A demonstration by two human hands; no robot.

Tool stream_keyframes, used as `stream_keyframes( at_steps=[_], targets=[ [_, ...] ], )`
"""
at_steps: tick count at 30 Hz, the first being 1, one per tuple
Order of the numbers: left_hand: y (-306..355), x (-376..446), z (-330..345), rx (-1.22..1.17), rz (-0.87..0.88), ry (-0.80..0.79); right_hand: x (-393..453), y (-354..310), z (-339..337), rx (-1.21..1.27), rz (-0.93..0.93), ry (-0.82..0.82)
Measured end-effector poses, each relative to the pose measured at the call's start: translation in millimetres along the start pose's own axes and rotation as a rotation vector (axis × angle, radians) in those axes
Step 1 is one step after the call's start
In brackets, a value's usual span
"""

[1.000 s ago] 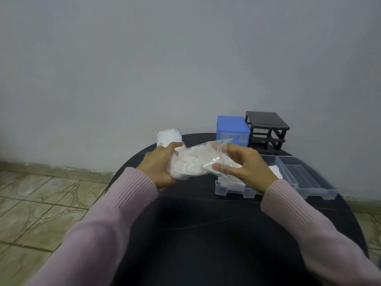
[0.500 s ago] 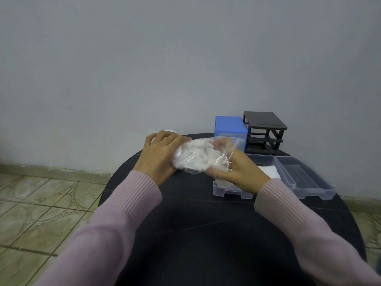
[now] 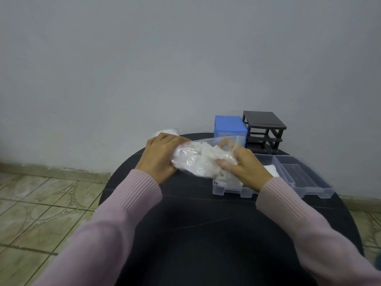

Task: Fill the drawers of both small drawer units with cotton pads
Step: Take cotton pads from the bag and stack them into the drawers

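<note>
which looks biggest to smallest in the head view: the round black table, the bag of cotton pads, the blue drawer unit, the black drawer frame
1. round black table, by far
2. bag of cotton pads, though it is held nearer the camera, which inflates it
3. black drawer frame
4. blue drawer unit, partly hidden behind the bag, so its rank against the frame is unsure
</note>
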State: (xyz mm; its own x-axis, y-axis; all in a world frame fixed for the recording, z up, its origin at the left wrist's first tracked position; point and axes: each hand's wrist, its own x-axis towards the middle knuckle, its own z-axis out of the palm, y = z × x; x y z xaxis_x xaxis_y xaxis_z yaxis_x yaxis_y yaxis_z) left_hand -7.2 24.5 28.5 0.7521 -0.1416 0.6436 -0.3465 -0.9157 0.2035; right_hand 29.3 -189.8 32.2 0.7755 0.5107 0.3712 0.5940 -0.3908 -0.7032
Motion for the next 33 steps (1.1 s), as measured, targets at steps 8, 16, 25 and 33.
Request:
stream_keyframes(
  at_steps=[8, 16, 25, 33],
  targets=[
    [1, -1, 2, -0.071, -0.046, -0.010, 0, 4, -1, 0.023, 0.051, -0.119],
    [3, -2, -1, -0.081, -0.122, -0.076, 1, 11, -3, 0.103, 0.103, -0.054],
    [4, 1, -7, -0.105, -0.209, -0.237, 1, 7, -20, 0.256, 0.078, 0.025],
    [-3, -3, -11, -0.082, -0.252, -0.354, -6, 11, -38, 0.467, 0.220, 0.198]
  ],
)
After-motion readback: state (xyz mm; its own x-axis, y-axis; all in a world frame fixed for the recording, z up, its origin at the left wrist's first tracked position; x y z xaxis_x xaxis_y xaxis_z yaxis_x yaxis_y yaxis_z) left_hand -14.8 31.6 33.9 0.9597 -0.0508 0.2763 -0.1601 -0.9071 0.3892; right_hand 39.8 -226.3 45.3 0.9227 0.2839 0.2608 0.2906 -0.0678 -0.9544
